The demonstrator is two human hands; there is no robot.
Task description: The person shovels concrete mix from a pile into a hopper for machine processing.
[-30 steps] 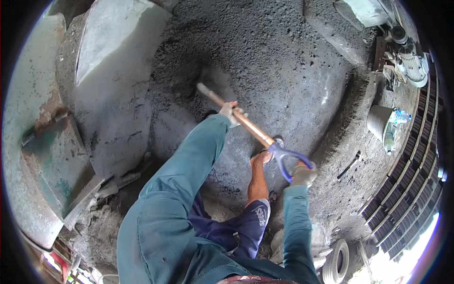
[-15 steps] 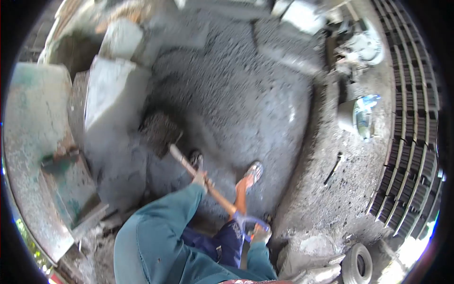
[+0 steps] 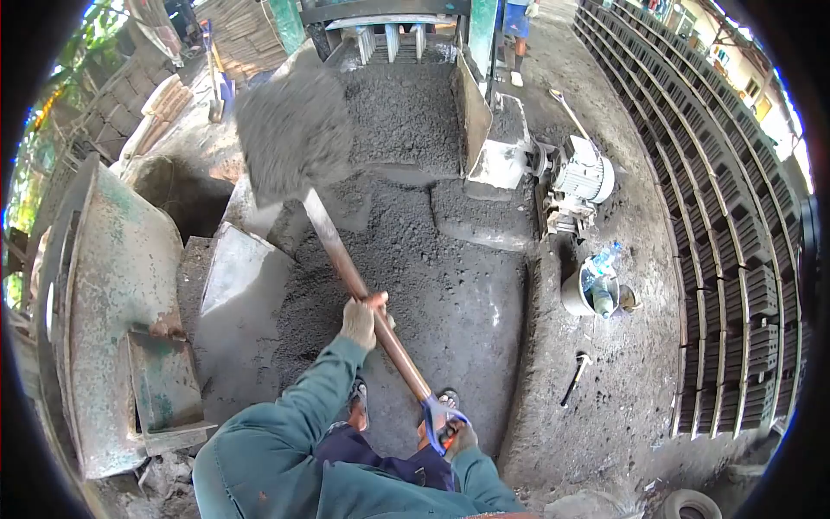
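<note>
My left hand [image 3: 360, 323], in a pale glove, is closed round the middle of the wooden shaft of a shovel [image 3: 391, 346]. At the shaft's near end, my right hand [image 3: 463, 438] grips the blue D-shaped handle. A heap of damp grey mix [image 3: 294, 130], smeared by motion, covers the shovel's blade, which is raised at the upper left. Beyond and to the right of that load lies more grey mix [image 3: 402, 112] in a trough at the machine. Loose mix [image 3: 380, 229] also covers the floor ahead of my feet.
An electric motor [image 3: 584, 177] sits on the right ledge, with a bucket [image 3: 577, 294] of bottles and a hammer [image 3: 576, 381] nearer. Racks of grey blocks [image 3: 735, 259] line the right side. Rusty metal sheets [image 3: 130, 285] stand at left. Another person's legs [image 3: 519, 43] show behind.
The loaded shovel has risen from low beside my feet and swung forward, away from me. Both hands still hold it. My view has tilted up, bringing the machine and trough into sight.
</note>
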